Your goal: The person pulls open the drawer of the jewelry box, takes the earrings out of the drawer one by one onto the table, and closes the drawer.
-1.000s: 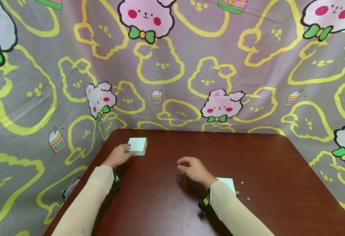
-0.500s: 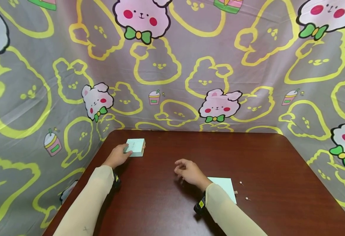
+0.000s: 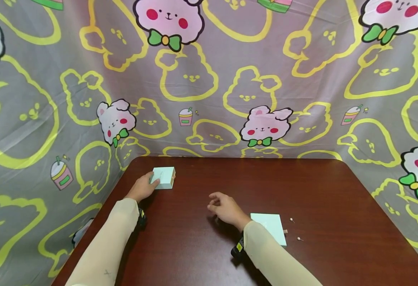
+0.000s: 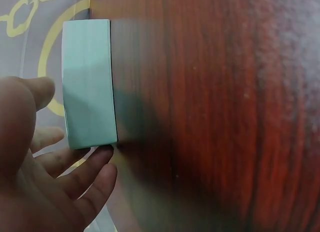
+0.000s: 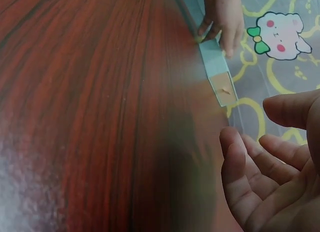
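Note:
A pale mint drawer box (image 3: 164, 177) lies at the far left of the table, its tan end with a small pull tab facing right in the right wrist view. My left hand (image 3: 142, 187) holds the box at its left end, thumb over the near top edge and fingers along the left side. My right hand (image 3: 225, 207) hovers above the middle of the table with loosely curled fingers, holding nothing. Beneath and beside the right forearm lies a second mint box (image 3: 271, 226), partly hidden by the sleeve, with a tan tab (image 3: 285, 231) at its right side.
Two small pins with white round heads, one farther back (image 3: 291, 219) and one nearer (image 3: 299, 238), lie right of the second box. Patterned cloth (image 3: 209, 91) hangs behind the brown table (image 3: 320, 190) and along its sides.
My right hand has drifted left, a little closer to the far box, and more of the second box shows. My left hand stays at the far box. The whole view has shifted slightly.

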A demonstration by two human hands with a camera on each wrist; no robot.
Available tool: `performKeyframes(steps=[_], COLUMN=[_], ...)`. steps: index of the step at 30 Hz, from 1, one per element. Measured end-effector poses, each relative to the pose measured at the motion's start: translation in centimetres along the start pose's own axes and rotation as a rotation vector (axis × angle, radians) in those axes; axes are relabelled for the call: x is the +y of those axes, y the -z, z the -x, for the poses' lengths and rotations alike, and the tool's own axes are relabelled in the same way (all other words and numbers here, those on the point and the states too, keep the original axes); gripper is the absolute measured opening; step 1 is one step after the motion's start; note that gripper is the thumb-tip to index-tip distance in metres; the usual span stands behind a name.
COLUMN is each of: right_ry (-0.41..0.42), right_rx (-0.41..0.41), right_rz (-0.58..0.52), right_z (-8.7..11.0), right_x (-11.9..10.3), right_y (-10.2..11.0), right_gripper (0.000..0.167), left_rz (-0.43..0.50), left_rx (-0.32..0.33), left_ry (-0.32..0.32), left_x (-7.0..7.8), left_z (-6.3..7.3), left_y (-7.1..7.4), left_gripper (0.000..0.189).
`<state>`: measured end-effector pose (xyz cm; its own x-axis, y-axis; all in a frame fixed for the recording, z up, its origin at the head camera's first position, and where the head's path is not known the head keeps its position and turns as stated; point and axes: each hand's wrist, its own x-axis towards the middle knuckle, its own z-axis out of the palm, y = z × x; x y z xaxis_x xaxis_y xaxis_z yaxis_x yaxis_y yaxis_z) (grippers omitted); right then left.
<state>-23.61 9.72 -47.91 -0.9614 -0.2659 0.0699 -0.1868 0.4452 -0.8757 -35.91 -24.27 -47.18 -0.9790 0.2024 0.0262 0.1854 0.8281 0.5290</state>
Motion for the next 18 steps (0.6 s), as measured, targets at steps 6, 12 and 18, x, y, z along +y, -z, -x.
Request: performKeyframes(steps=[6,12,18], right_ry=[0.000,-0.011,-0.043], right_rx=[0.009,0.010,-0.009], right_rz=[0.004,0.023,-0.024], right_z=[-0.4,-0.6,-0.6], right_x=[0.0,-0.3,0.0], right_y=[-0.5,-0.8,-1.1], right_gripper=[0.037,0.037,0.037], left_rz=[0.013,0.005,0.014], left_rx=[-0.018,0.008,0.031], left_ry=[0.024,0.042,0.044], left_x=[0.1,-0.2,-0.3], left_z=[-0.2,-0.4,-0.5], left_y=[0.2,0.1,-0.1], left_gripper=[0.067,0.065,0.061])
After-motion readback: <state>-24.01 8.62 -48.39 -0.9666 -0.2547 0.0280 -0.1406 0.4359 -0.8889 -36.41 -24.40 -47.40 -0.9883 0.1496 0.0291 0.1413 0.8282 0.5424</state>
